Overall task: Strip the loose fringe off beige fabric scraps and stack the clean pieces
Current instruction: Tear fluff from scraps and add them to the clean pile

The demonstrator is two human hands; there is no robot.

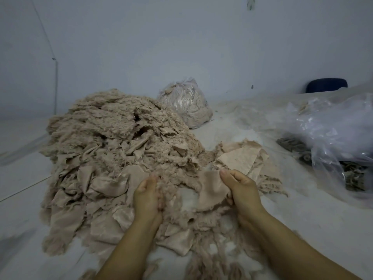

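Observation:
A big heap of beige fabric scraps [113, 146] with fuzzy fringe covers the floor at centre left. My right hand [240, 188] grips a beige scrap [212, 190] by its right edge, fingers curled round it. My left hand [147, 197] holds a clump of loose fringe [171, 184] just left of that scrap. A small stack of flat beige pieces [240, 158] lies on the floor beyond my right hand. Loose fringe strands [212, 261] lie between my forearms.
A filled clear plastic bag [187, 104] stands at the back near the wall. A large crumpled clear plastic bag [333, 142] lies at right over dark grey scraps [292, 145]. A dark blue object [326, 84] sits far right by the wall.

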